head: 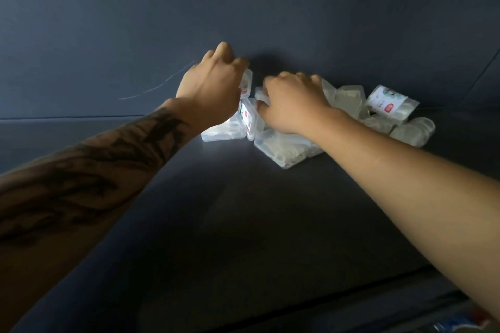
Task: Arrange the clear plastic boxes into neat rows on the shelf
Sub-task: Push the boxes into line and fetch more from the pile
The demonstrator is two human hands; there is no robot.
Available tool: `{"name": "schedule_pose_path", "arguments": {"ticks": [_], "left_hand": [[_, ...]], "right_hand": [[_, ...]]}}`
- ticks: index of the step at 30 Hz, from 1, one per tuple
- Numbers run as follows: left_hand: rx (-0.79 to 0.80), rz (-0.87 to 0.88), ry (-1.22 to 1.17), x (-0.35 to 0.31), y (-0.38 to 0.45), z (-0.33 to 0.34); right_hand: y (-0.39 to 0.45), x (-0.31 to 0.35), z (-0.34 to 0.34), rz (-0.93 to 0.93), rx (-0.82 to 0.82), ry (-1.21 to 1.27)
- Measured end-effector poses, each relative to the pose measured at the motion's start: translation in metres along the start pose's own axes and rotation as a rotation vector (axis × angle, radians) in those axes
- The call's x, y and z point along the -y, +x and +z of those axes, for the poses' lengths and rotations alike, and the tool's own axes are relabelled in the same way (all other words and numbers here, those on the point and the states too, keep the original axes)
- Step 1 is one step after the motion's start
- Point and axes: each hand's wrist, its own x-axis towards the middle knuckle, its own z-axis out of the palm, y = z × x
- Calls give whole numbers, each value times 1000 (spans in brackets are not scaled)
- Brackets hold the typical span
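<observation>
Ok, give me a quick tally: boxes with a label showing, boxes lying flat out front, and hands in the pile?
Boxes with a label showing: 2, one between the hands, one at far right
Clear boxes lying flat in front: 2
Hands: 2, left hand, right hand
Total: 6

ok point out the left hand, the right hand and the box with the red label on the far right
left hand (213, 89), head view, back of the hand
right hand (293, 101), head view, back of the hand
red-label box (385, 100), head view, its white label

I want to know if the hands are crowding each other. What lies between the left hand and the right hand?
In the head view, clear plastic boxes lie between the left hand and right hand; one stands upright, showing a red-marked label.
</observation>
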Motion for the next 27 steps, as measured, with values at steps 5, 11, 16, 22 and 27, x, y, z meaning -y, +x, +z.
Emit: {"name": "schedule_pose_path", "arguments": {"ticks": [5, 11, 16, 22, 27], "left_hand": [[-11, 12, -31, 4, -7, -3], [-36, -75, -18, 2, -43, -38], [-49, -183, 69, 0, -86, -91], [-53, -331, 176, -22, -165, -146], [-9, -429, 282, -53, -242, -180]], "right_hand": [[4, 6, 3, 75, 7, 69], [-2, 12, 0, 132, 9, 213], [-25, 16, -16, 46, -147, 334], [-85, 31, -38, -157, -257, 517], [-146, 64, -41, -365, -260, 663]]}}
